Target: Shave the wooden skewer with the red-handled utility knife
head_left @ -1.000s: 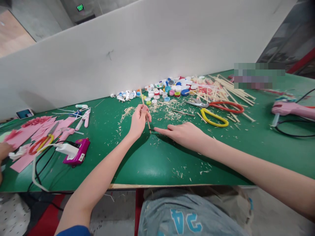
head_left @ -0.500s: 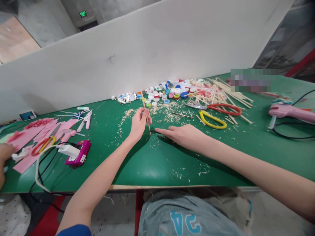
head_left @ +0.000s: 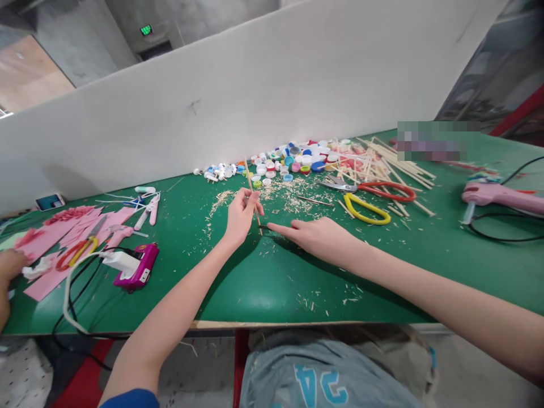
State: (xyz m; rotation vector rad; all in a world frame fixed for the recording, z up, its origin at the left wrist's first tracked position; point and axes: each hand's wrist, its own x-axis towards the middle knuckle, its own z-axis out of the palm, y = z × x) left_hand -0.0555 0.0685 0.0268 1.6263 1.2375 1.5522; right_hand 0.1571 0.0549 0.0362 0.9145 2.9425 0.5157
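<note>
So here's where it's at: the left hand [head_left: 241,214] has a thin wooden stick [head_left: 248,173] pinched between thumb and fingers, grip pressed snugly around it, top end leaning away toward the heap of bottle caps [head_left: 317,166]. The right hand [head_left: 317,235] is closed around a small dark blade [head_left: 263,227], index finger laid out straight along its back; the handle's mostly tucked under the palm, so can't say much about that. The blade meets the stick near its lower end, just over the green counter [head_left: 259,289]. Can't tell if the tip of the stick actually touches down. I'd call this the whittling step, going by the wood shavings [head_left: 223,198] scattered in front of the hands. What the next stroke calls for, imo: a steady left pinch above the cut, a shallow blade angle, light pressure from that index finger, and fingers well clear of the edge. Maybe a little twist of the stick so it comes off evenly all round. Too small to judge how pointy the end is, tbh. More sticks [head_left: 406,158] lie piled over on the right, behind the scissors [head_left: 387,191].
</note>
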